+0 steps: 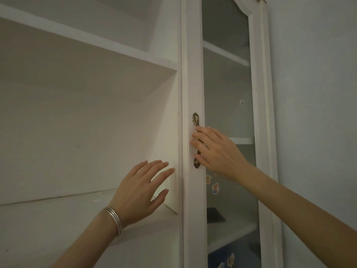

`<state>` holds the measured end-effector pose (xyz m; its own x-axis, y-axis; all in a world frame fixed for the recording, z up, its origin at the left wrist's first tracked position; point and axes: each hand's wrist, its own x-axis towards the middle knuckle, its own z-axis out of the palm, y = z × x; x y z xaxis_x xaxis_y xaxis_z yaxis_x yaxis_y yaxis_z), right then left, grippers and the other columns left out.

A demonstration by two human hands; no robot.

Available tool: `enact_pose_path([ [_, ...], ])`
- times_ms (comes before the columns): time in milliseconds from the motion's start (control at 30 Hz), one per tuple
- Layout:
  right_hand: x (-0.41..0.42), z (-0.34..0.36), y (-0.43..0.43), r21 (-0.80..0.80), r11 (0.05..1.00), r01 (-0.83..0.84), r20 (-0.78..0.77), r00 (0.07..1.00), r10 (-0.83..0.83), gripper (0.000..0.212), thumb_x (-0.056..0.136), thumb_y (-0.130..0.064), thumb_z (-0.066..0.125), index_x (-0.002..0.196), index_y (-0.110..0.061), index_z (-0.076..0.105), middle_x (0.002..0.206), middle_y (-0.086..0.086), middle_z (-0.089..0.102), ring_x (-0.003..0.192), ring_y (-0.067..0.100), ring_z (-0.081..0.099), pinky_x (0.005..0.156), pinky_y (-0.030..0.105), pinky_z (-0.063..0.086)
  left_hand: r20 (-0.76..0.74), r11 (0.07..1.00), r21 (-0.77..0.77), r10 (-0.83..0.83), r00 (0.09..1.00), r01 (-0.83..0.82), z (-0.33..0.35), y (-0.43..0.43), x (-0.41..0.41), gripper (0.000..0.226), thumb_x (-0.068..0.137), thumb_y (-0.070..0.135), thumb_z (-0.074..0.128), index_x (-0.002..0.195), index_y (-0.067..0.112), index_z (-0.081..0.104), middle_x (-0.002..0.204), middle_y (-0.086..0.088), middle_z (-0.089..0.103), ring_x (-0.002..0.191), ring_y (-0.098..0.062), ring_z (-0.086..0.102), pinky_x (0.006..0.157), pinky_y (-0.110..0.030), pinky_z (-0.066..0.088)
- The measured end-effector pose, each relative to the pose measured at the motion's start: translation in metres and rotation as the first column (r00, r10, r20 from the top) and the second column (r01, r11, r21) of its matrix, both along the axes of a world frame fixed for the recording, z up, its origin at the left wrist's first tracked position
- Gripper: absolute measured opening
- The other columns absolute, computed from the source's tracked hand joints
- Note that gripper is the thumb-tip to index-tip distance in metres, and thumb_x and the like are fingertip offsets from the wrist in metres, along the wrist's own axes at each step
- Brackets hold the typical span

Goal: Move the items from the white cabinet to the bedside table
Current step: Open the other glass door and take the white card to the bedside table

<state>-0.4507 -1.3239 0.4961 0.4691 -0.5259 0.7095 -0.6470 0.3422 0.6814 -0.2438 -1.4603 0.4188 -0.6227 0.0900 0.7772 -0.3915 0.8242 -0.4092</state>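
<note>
The left hand (135, 192) is raised, fingers spread, at the white cabinet (77, 37), the right hand (218, 151) is laid straight-fingered over the door handle (195, 118), and a dark item (214, 214), perhaps flat, is seen behind glass.

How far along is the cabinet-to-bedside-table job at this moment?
Done: nothing that can be confirmed. The open shelves on the left show no items, and the bedside table is out of view. In hand: the right hand rests on the handle of the glass door. The left hand, holding nothing, hovers by the frame. Left: a dark item behind the glass is not yet taken out.
</note>
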Motion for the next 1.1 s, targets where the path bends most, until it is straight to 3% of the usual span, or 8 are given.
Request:
enact_pose_path([
  [167,0.007,0.015,0.003,0.076,0.995,0.063,-0.080,0.995,-0.057,0.036,0.092,-0.034,0.041,0.093,-0.004,0.060,0.100,0.012,0.063,0.104,0.028,0.055,0.102,0.044,0.039,-0.016,1.000,-0.003,-0.020,1.000,0.020,0.000,0.000,0.000,0.046,0.090,0.041,0.041,0.131,0.022,0.050,0.132,-0.001,0.054,0.121,-0.019,0.049,0.106,-0.036,0.031],
  [400,0.010,0.018,0.010,0.093,0.988,0.126,-0.110,0.987,-0.116,0.043,0.089,-0.044,0.047,0.093,-0.004,0.062,0.100,0.011,0.063,0.104,0.027,0.054,0.100,0.042,0.036,-0.059,0.997,0.037,-0.062,0.996,0.065,-0.013,0.025,-0.020,0.046,0.091,0.044,0.035,0.128,0.021,0.051,0.127,-0.003,0.057,0.117,-0.022,0.053,0.101,-0.041,0.037],
  [600,0.006,0.016,0.055,0.068,0.994,0.083,-0.139,0.988,-0.073,0.040,0.092,-0.042,0.041,0.094,-0.005,0.057,0.099,0.014,0.063,0.100,0.030,0.055,0.096,0.043,0.038,-0.012,1.000,0.016,-0.023,1.000,0.023,-0.012,0.044,-0.016,0.047,0.089,0.043,0.038,0.129,0.023,0.050,0.130,0.000,0.055,0.120,-0.019,0.050,0.104,-0.039,0.029],
  [733,-0.009,0.011,0.127,0.021,0.997,-0.077,-0.077,0.994,0.079,0.030,0.093,-0.039,0.039,0.110,-0.016,0.048,0.096,0.012,0.060,0.099,0.031,0.053,0.088,0.042,0.037,0.036,0.999,-0.009,-0.039,0.999,0.040,-0.015,0.074,-0.025,0.048,0.088,0.044,0.039,0.130,0.023,0.048,0.130,0.001,0.054,0.121,-0.018,0.049,0.106,-0.042,0.030],
  [833,-0.020,0.014,0.171,0.032,0.999,0.012,-0.106,0.994,-0.008,0.040,0.097,-0.040,0.033,0.133,-0.027,0.042,0.090,0.011,0.054,0.094,0.031,0.049,0.087,0.042,0.034,0.045,0.997,-0.004,-0.077,0.996,0.077,-0.018,0.114,-0.041,0.048,0.089,0.044,0.038,0.130,0.023,0.048,0.130,0.000,0.055,0.121,-0.019,0.049,0.106,-0.042,0.029],
  [900,-0.026,0.015,0.194,0.031,0.998,0.059,-0.102,0.993,-0.056,0.041,0.097,-0.043,0.032,0.131,-0.028,0.048,0.088,0.011,0.053,0.091,0.031,0.047,0.086,0.043,0.035,0.044,0.995,0.005,-0.104,0.994,0.104,-0.019,0.141,-0.051,0.047,0.089,0.043,0.037,0.130,0.022,0.049,0.130,0.000,0.055,0.121,-0.018,0.048,0.106,-0.040,0.027],
  [1000,-0.030,0.009,0.219,-0.002,1.000,0.024,-0.029,0.999,-0.024,0.041,0.095,-0.046,0.034,0.116,-0.022,0.060,0.097,0.015,0.054,0.098,0.032,0.043,0.089,0.045,0.034,0.050,0.992,0.020,-0.124,0.991,0.123,-0.026,0.177,-0.060,0.045,0.089,0.041,0.040,0.129,0.023,0.050,0.130,0.000,0.055,0.122,-0.017,0.047,0.106,-0.039,0.028],
  [1100,-0.035,0.008,0.245,0.022,1.000,0.021,-0.037,0.999,-0.021,0.040,0.094,-0.046,0.039,0.105,-0.016,0.064,0.130,0.014,0.049,0.130,0.033,0.032,0.105,0.051,0.028,0.060,0.993,0.042,-0.115,0.992,0.112,-0.033,0.206,-0.064,0.045,0.089,0.040,0.042,0.130,0.024,0.049,0.131,0.002,0.053,0.124,-0.016,0.045,0.106,-0.038,0.029],
])
